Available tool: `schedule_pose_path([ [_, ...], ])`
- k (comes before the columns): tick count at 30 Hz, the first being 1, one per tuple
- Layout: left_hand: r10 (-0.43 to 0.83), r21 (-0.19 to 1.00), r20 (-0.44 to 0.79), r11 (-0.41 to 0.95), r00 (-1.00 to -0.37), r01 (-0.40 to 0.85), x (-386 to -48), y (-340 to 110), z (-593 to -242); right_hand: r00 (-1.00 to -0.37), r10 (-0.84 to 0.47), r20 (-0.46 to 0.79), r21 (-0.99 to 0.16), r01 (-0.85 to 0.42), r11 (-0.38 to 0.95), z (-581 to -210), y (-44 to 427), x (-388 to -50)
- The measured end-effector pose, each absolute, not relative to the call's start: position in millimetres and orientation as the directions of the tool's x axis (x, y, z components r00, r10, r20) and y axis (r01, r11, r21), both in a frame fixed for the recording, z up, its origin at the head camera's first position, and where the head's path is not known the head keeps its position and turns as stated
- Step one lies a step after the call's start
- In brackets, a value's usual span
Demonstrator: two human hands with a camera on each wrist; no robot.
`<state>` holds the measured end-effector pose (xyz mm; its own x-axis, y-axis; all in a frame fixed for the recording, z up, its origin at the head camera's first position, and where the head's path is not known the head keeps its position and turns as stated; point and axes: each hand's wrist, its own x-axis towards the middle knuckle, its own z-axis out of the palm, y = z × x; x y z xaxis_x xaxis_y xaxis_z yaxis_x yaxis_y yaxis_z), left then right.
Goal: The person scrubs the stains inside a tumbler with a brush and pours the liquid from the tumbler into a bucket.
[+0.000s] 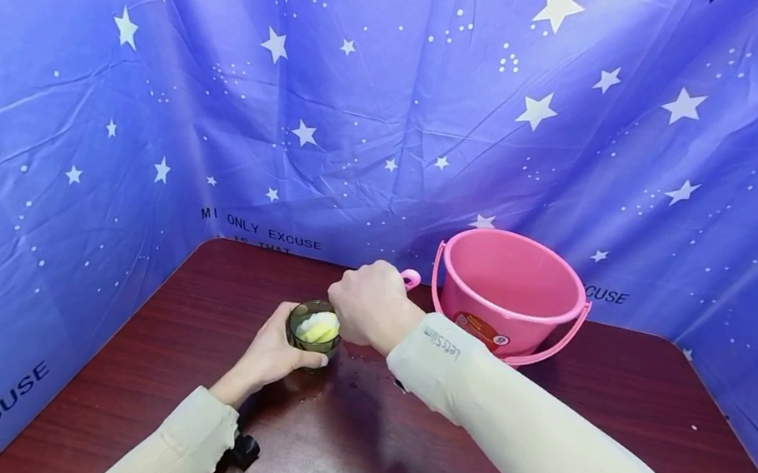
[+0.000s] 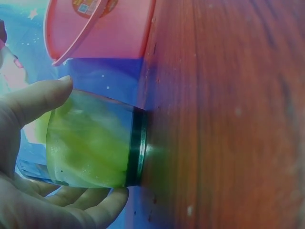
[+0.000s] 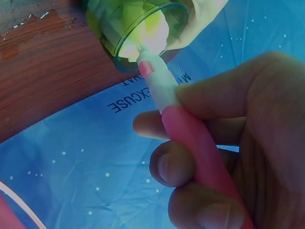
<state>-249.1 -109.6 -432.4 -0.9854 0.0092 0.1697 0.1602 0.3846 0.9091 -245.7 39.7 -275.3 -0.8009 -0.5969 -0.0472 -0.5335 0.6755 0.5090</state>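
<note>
My left hand (image 1: pixel 273 349) holds a dark green translucent glass (image 2: pixel 90 143), thumb on one side and fingers around the other. The base of the glass is close to the tabletop; I cannot tell if it touches. Inside sits the yellow and white sponge head (image 1: pixel 321 329) of a cup brush. In the right wrist view, my right hand (image 3: pixel 267 124) grips the brush's pink and white handle (image 3: pixel 200 143) with curled fingers. The handle's end, with its hanging hole, sticks out behind that hand in the head view. The glass mouth tilts towards the right hand.
A pink bucket (image 1: pixel 449 283) with a swing handle and an orange label stands at the back right. Small wet drops dot the dark red wooden table (image 1: pixel 508 454). A blue curtain (image 1: pixel 372 100) with stars encloses the table's back and sides.
</note>
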Motion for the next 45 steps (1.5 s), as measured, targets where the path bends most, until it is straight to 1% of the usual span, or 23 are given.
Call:
schedule_pose_path([
  [4, 0.010, 0.906, 0.165, 0.393, -0.986, 0.156, -249, -109, -432, -0.792, -0.609, -0.043, 0.506, -0.543, 0.670, -276, 41, -243],
  [17, 0.006, 0.903, 0.152, 0.407, -0.988, 0.141, -247, -110, -430, -0.719, -0.695, 0.014, 0.552, -0.574, 0.605, -277, 39, -236],
  [24, 0.008, 0.901, 0.147, 0.411, -0.989, 0.137, -248, -110, -431, -0.707, -0.707, 0.023, 0.573, -0.570, 0.589, -277, 34, -235],
  [38, 0.009, 0.901, 0.155, 0.408, -0.988, 0.145, -249, -110, -431, -0.720, -0.693, 0.040, 0.598, -0.538, 0.594, -279, 34, -241],
  [45, 0.010, 0.906, 0.160, 0.396, -0.987, 0.151, -249, -110, -431, -0.767, -0.641, 0.023, 0.557, -0.523, 0.645, -280, 39, -249],
])
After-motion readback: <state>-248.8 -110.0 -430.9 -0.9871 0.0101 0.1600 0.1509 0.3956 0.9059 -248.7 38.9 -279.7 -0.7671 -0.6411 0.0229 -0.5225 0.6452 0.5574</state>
